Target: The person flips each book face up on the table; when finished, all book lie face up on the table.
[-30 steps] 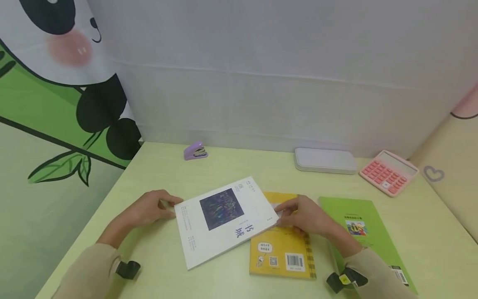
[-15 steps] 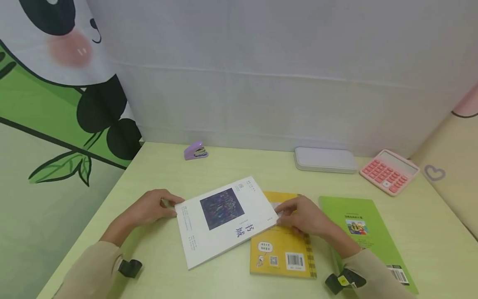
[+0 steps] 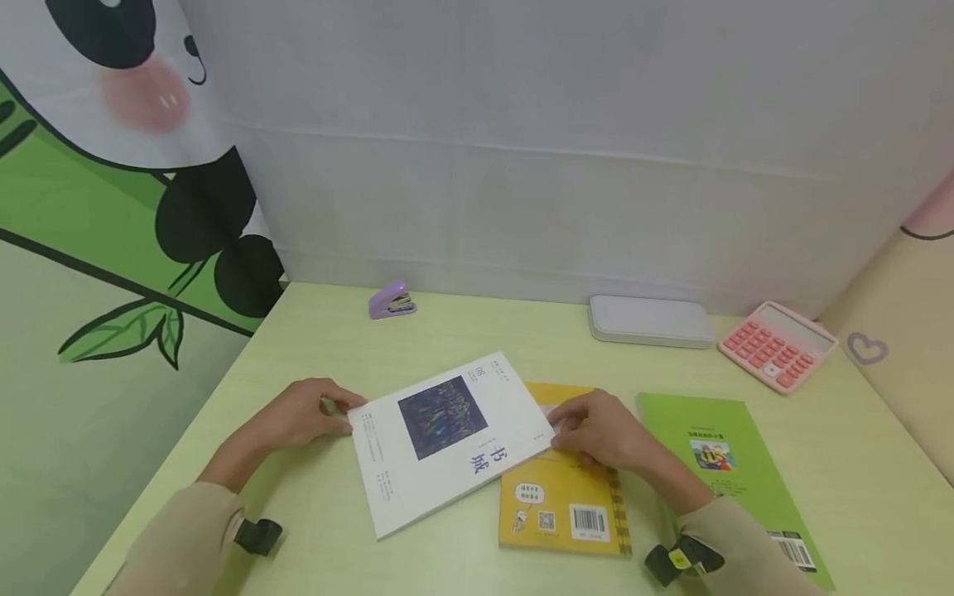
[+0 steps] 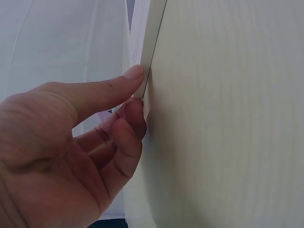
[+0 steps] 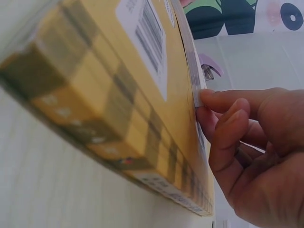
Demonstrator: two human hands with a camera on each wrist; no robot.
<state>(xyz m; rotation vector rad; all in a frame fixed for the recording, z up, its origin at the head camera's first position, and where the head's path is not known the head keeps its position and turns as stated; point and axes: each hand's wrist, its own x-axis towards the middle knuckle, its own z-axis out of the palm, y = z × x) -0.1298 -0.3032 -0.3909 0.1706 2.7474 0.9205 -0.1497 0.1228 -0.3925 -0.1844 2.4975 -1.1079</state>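
Note:
A white book (image 3: 447,439) with a dark picture on its cover lies askew on the pale green table (image 3: 313,331). Its right part overlaps a yellow book (image 3: 566,505). My left hand (image 3: 339,414) pinches the white book's left corner. In the left wrist view the thumb (image 4: 118,85) lies on top of the white book's edge (image 4: 153,38) and the fingers curl beneath it. My right hand (image 3: 562,424) pinches the white book's right corner over the yellow book. The right wrist view shows its fingertips (image 5: 209,99) at the white book's edge (image 5: 191,61), above the yellow book (image 5: 104,85).
A green book (image 3: 715,463) lies to the right of the yellow one. Along the back wall sit a purple stapler (image 3: 391,300), a grey flat case (image 3: 648,321) and a pink calculator (image 3: 775,345). A panda curtain (image 3: 112,165) hangs at the left.

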